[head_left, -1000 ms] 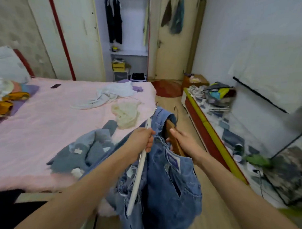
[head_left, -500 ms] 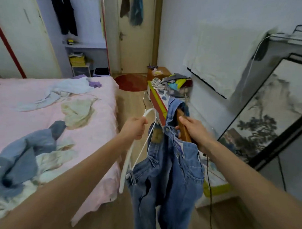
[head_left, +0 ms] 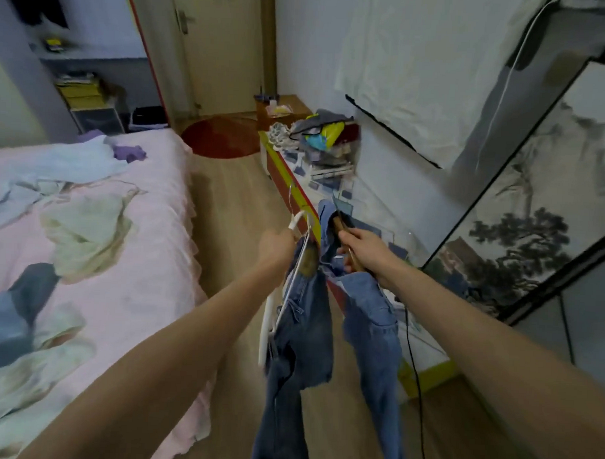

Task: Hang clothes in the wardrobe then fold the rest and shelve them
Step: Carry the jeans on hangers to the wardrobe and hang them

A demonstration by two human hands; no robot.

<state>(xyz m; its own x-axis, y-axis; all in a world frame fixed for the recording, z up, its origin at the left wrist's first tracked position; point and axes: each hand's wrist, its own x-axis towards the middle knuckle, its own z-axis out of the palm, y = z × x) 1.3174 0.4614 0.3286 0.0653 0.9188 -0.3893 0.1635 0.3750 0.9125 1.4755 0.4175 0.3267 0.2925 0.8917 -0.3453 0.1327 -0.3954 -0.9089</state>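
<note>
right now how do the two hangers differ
The white hanger is thin and pale; the wooden hanger is thicker and brown. The left hand grips the white one, the right hand the wooden one. Both carry blue jeans hanging toward the floor.

both bare arms are stretched forward, side by side. the left hand (head_left: 276, 245) is curled in a grip, and the right hand (head_left: 362, 247) is likewise closed in a grip.
</note>
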